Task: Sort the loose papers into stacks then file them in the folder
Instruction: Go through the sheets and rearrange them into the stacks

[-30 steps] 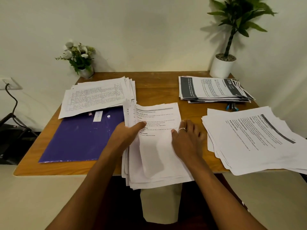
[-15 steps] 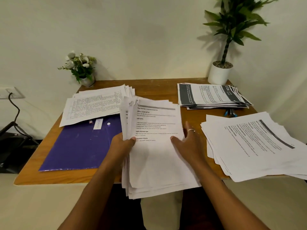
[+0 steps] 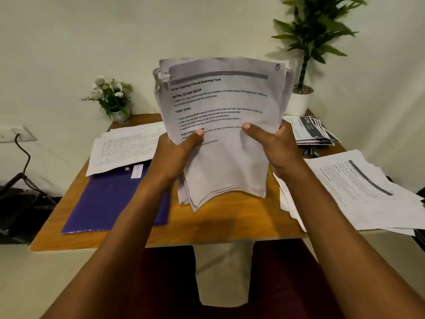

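A thick stack of printed papers (image 3: 220,107) stands nearly upright above the middle of the wooden table (image 3: 230,217), lifted off it. My left hand (image 3: 177,155) grips its left edge, thumb on the front sheet. My right hand (image 3: 273,148) grips its right edge the same way. A purple folder (image 3: 110,199) lies flat at the front left. Another paper stack with tables (image 3: 124,148) partly overlaps the folder's far edge. A third stack (image 3: 358,189) lies at the right, overhanging the table edge. A fourth stack with dark headers (image 3: 310,130) sits at the back right.
A small pot of white flowers (image 3: 112,97) stands at the back left corner. A tall green plant in a white pot (image 3: 301,100) stands at the back right. A blue object (image 3: 310,153) lies near the dark-header stack. A black cable (image 3: 23,157) runs from a wall socket on the left.
Both hands have raised the middle stack from lying on the table to nearly upright in the air, now gripping it by its two side edges.
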Available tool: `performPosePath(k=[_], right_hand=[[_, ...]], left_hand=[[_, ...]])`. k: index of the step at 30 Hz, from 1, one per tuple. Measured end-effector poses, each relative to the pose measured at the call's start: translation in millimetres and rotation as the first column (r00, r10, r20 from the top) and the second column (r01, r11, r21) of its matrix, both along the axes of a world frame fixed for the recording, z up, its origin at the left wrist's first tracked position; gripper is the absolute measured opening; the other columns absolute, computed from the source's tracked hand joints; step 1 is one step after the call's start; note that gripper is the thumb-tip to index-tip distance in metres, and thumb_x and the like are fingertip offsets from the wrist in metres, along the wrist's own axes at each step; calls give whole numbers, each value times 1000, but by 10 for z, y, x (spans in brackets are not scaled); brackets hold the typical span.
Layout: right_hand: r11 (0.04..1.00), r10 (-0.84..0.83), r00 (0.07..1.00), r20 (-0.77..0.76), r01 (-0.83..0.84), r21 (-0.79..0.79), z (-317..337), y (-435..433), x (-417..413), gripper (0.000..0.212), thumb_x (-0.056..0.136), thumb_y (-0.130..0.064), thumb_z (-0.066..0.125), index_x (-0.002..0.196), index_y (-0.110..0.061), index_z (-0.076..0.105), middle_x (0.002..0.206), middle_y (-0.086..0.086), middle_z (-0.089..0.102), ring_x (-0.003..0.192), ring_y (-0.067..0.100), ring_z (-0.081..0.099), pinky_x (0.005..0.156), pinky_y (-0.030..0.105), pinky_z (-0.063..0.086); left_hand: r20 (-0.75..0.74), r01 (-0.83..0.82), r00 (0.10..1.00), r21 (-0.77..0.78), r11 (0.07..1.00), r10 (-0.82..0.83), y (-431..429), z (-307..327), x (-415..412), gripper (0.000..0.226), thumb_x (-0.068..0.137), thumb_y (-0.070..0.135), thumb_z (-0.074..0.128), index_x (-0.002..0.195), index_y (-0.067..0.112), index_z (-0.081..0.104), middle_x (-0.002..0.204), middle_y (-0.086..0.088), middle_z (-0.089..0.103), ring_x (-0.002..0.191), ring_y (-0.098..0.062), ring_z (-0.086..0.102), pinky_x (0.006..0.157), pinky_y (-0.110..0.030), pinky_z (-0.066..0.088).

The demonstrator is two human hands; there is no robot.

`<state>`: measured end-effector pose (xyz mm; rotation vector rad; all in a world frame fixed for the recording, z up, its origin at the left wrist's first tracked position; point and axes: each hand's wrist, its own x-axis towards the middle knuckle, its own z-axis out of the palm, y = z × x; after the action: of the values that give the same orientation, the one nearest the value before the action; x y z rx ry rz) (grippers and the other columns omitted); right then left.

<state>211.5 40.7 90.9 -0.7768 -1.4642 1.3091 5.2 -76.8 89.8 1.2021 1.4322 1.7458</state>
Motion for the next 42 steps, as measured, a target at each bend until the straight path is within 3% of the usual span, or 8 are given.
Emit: performPosePath(k=[4, 9, 14, 20, 23, 28, 34, 42], right_hand=[[998, 10, 980, 201, 5, -70, -425, -143, 54, 31, 81, -41, 85, 107, -38, 69, 99, -26, 74, 104, 8, 70, 76, 15, 56], [997, -30, 984, 175, 42, -62, -560, -266, 71, 27, 74, -55, 82, 92, -67, 66, 91, -40, 69, 86, -15, 66, 63, 5, 49], [981, -26, 921, 389, 97, -165, -806, -322, 63, 45, 87, -48, 77, 124, -27, 62, 115, -10, 66, 114, 22, 65, 92, 36, 54], [956, 132, 957, -257, -191, -222, -352, -307, -39, 20, 89, -26, 69, 108, -22, 75, 109, 0, 78, 95, 18, 75, 67, 26, 59], [921, 114, 898, -426, -256, -294, -123, -143, -72, 18, 94, -28, 66, 106, -24, 78, 104, 0, 78, 93, 16, 75, 69, 29, 60], [828, 336, 937, -94, -341, -444, -235, -56, -256, 37, 90, -45, 71, 119, -23, 76, 115, 4, 77, 113, 31, 70, 96, 46, 47], [825, 473, 805, 359, -261, -501, -789, -539, -937, 39, 92, -3, 70, 124, -22, 56, 123, 5, 72, 102, 21, 73, 87, 41, 62], [829, 406, 848, 341, -185, -528, -1229, -925, -1402, 37, 93, -8, 67, 119, -25, 48, 108, -10, 66, 100, 14, 68, 78, 32, 62]], left_hand=[[-6, -28, 1000, -170, 985, 27, -124, -420, 112, 16, 89, 40, 76, 104, 41, 70, 99, 21, 76, 91, -5, 74, 68, -20, 60], [107, -68, 991, -71, 995, 75, -159, -532, 154, 16, 86, 51, 76, 101, 52, 72, 105, 19, 76, 94, -6, 74, 67, -20, 60], [3, -122, 992, -251, 960, 126, -175, -750, 130, 27, 94, 35, 71, 120, 28, 65, 98, 17, 77, 91, -5, 74, 72, -27, 64], [-405, -201, 914, -409, 890, 19, -250, -331, -456, 5, 95, 39, 67, 99, 38, 63, 80, 23, 73, 74, 0, 70, 57, -17, 52], [-567, -224, 800, -587, 778, -198, -354, -63, -910, 18, 94, 40, 69, 108, 37, 59, 95, 13, 68, 84, -10, 67, 71, -30, 55], [-560, -254, 648, -798, 546, -516, -420, 119, -1482, 24, 89, 41, 74, 106, 26, 69, 93, 3, 76, 86, -19, 73, 82, -39, 60], [-536, -384, 477, -840, 384, -697, -219, -26, -1796, 54, 85, 35, 80, 133, 21, 61, 122, -2, 67, 109, -23, 61, 98, -36, 48], [-754, -511, 407, -655, 556, -515, -50, -540, -1845, 41, 91, 35, 74, 126, 17, 65, 126, -7, 64, 115, -27, 58, 88, -36, 43]])
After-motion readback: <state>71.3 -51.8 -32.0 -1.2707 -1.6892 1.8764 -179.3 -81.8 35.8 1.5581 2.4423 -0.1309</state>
